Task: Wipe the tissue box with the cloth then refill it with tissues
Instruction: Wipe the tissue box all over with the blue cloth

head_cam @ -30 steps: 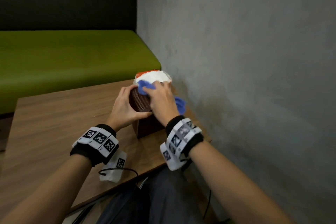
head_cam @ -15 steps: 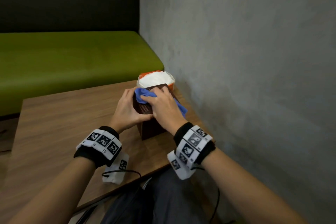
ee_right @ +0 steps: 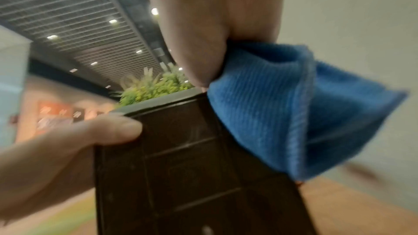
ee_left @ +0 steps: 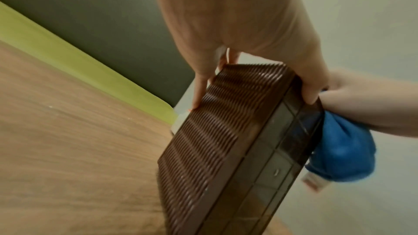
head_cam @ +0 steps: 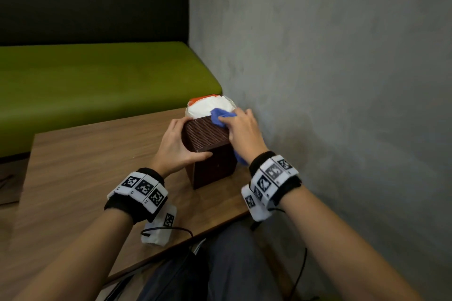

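Note:
A dark brown ribbed tissue box (head_cam: 206,137) (ee_left: 210,140) (ee_right: 181,167) stands on end on the wooden table (head_cam: 85,159), close to the grey wall. My left hand (head_cam: 178,146) (ee_left: 237,33) grips its upper left side, thumb on the near face. My right hand (head_cam: 242,129) (ee_right: 203,24) presses a blue cloth (head_cam: 221,116) (ee_left: 339,149) (ee_right: 282,104) against the box's top right edge, and the rest of the cloth hangs down the right side. A white and orange pack of tissues (head_cam: 210,104) lies just behind the box.
A grey wall (head_cam: 330,80) rises directly right of the box. A green bench (head_cam: 97,76) runs behind the table. A cable (head_cam: 168,230) hangs from my left wrist over the table's near edge. My lap is below the table edge.
My right hand has slid the blue cloth from the middle of the box's top toward its far right edge. The left hand keeps its hold on the box.

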